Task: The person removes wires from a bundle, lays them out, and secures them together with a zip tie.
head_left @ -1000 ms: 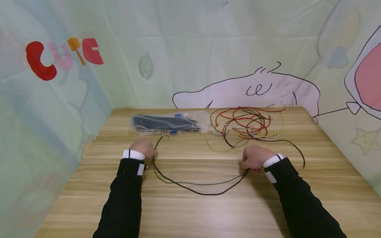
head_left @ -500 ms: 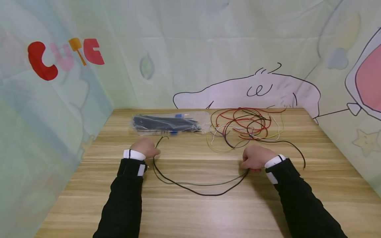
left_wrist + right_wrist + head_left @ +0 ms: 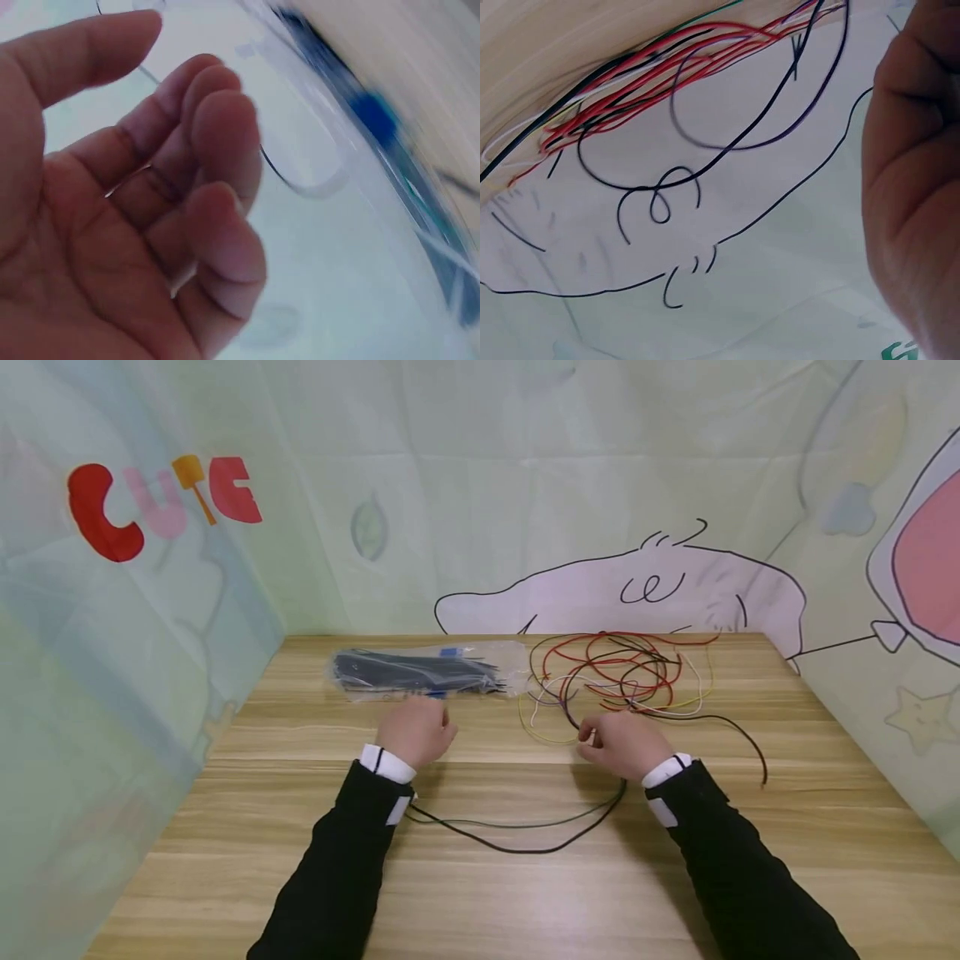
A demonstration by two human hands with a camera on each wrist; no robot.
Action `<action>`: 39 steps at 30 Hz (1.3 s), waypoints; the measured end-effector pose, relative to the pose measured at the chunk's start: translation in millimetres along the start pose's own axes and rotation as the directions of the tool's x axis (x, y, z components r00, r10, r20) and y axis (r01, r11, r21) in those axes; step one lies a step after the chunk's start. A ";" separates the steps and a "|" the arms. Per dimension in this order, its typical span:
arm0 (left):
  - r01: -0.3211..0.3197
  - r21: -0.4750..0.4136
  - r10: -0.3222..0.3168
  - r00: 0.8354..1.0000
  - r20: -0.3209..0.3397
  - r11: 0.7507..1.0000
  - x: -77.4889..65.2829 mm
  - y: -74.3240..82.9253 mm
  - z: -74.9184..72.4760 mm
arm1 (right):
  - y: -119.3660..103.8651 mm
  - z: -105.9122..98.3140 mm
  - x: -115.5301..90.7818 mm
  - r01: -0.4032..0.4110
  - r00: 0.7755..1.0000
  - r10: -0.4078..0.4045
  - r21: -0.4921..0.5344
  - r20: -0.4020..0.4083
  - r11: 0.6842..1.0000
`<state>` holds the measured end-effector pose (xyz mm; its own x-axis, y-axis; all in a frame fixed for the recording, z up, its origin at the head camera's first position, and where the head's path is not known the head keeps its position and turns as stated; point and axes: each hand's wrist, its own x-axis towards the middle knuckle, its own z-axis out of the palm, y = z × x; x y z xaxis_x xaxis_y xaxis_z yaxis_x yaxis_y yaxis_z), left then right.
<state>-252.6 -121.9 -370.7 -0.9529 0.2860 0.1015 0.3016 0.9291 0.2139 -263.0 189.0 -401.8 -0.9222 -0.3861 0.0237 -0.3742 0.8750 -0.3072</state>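
Left grip (image 3: 416, 731), shifted inward: empty, loosely curled; right grip (image 3: 626, 745), hold unclear: nearer the tangled wires (image 3: 622, 672) beyond.

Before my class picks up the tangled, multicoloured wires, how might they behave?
The tangled wires are probably flexible, since they lie in sweeping curves. They may snag and drag one another along, because the strands cross and overlap. They likely feel light for the space they cover, being thin with open gaps between the loops.
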 end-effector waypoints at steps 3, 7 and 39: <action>-0.073 0.013 0.073 0.997 0.002 0.997 4.0 25.0 9.3 | -9.5 7.2 3.6 0.001 1.000 -0.001 -0.007 0.001 1.000; -0.125 0.047 0.123 0.992 0.039 0.991 11.6 54.3 21.4 | -20.9 17.4 9.9 -0.010 1.000 0.009 -0.033 -0.027 0.999; -0.131 0.125 0.117 0.987 0.111 0.983 38.2 101.7 67.4 | -44.9 25.0 26.1 -0.053 0.998 0.051 -0.081 -0.029 0.995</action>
<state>-260.5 -0.7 -410.5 -0.9087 0.4171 0.0171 0.4172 0.9057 0.0752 -267.8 132.3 -411.2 -0.9426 -0.3321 0.0351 -0.3310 0.9151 -0.2304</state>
